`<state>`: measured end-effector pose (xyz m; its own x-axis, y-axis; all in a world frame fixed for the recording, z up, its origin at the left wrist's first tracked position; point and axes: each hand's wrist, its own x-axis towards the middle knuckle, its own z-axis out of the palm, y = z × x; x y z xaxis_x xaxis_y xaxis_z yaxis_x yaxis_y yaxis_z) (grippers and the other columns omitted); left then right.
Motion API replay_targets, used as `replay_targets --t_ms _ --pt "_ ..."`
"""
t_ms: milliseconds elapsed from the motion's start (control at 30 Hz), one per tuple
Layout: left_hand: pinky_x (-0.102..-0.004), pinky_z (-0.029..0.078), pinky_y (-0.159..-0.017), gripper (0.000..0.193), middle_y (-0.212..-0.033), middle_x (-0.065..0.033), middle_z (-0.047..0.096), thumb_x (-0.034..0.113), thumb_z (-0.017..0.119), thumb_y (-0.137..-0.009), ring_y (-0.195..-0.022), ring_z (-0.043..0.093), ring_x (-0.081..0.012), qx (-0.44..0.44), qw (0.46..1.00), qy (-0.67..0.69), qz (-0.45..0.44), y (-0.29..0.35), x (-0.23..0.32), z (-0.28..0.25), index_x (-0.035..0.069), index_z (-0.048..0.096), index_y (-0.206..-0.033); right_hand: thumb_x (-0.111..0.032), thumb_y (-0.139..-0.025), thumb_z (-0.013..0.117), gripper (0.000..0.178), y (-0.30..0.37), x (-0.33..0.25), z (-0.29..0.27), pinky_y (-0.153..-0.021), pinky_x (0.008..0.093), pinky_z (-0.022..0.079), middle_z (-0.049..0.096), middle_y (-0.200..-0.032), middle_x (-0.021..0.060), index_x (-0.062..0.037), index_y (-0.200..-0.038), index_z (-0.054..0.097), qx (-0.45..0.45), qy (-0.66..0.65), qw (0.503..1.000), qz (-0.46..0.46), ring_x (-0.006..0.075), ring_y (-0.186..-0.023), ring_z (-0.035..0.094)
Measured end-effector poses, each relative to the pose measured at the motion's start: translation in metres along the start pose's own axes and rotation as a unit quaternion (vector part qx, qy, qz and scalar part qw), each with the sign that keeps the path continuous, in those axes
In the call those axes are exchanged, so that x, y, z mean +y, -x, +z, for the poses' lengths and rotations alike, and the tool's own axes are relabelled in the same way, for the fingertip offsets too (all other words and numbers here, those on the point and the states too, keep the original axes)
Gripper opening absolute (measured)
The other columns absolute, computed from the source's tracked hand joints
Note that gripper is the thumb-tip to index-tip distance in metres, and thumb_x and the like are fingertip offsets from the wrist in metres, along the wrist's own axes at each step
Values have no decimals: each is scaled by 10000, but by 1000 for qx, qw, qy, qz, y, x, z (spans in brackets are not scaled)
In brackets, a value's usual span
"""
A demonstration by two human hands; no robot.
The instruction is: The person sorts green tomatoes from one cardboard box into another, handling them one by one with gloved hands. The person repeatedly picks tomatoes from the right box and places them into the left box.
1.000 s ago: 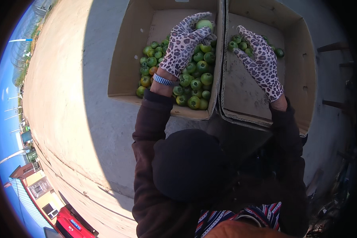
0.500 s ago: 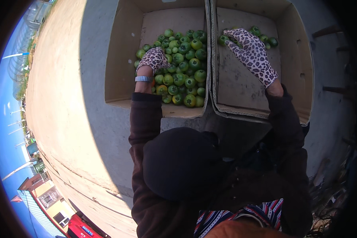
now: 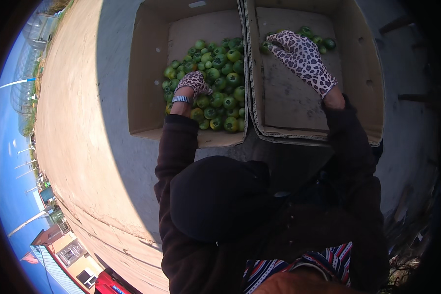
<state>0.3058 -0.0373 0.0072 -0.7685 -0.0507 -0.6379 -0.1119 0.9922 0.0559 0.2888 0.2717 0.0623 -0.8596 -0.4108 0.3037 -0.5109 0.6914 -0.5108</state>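
Two open cardboard boxes stand side by side. The left box [image 3: 146, 88] holds a heap of mostly green tomatoes [image 3: 232, 78], a few tinged yellow or orange. My left hand [image 3: 194, 83], in a leopard-print glove, reaches down into this heap with its fingers curled; what lies under them is hidden. In the right box [image 3: 370, 90], my right hand [image 3: 301, 61], gloved alike, has its fingers and thumb closed around a green tomato [image 3: 265, 48] near the box's left wall. Several more green tomatoes [image 3: 328, 44] lie just beyond that hand.
Grey shaded concrete [image 3: 115, 49] surrounds the boxes, with sunlit pale ground [image 3: 73, 108] to the left. A dark cap [image 3: 215, 196] blocks part of the view below the boxes. Dark bars [image 3: 411, 98] stick out at the right. A red vehicle [image 3: 108, 284] and a building stand at the lower left.
My left hand has shifted slightly nearer within the heap, uncovering an orange-tinged tomato behind it. My right hand stays at the same tomato. The whole view has shifted a little.
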Motion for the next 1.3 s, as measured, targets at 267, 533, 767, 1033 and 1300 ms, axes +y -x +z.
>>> replay_targets --t_ms 267,533,767,1033,1300 --pt "-397 468 -888 467 -1018 -219 620 252 789 -638 -996 582 -342 36 996 -61 48 -1 0 6 -23 627 -980 -261 -869 602 260 -16 80 -37 -859 313 489 666 -1013 68 -102 -1066 657 143 22 983 112 200 -947 631" --pt "-404 476 -874 299 -999 -239 611 99 682 -692 -980 581 -357 9 997 -63 33 -15 1 5 -30 623 -955 -230 -834 578 310 16 129 -2 -901 401 453 598 -1142 127 -92 -1109 614 -46 118 953 275 291 -1069 561" --pt "-391 494 -844 339 -939 -183 648 179 701 -718 -930 617 -322 83 993 -67 58 -9 -9 4 -6 631 -994 -130 -842 520 290 40 162 44 -901 413 450 585 -1155 140 -89 -1116 604 -160 198 931 261 301 -1067 561" --pt "-293 518 -749 264 -926 -127 671 167 637 -828 -865 645 -204 318 885 331 79 9 25 -31 4 631 -1036 -198 -817 582 309 39 172 37 -873 412 459 607 -1106 137 -88 -1105 602 -136 240 911 306 293 -1039 574" --pt "-250 504 -819 271 -1030 -73 651 103 614 -860 -936 607 -122 160 714 565 380 79 85 -42 15 601 -1116 -223 -766 698 296 -15 -19 -18 -780 316 512 658 -921 86 -91 -1025 642 79 -47 995 37 225 -900 633"
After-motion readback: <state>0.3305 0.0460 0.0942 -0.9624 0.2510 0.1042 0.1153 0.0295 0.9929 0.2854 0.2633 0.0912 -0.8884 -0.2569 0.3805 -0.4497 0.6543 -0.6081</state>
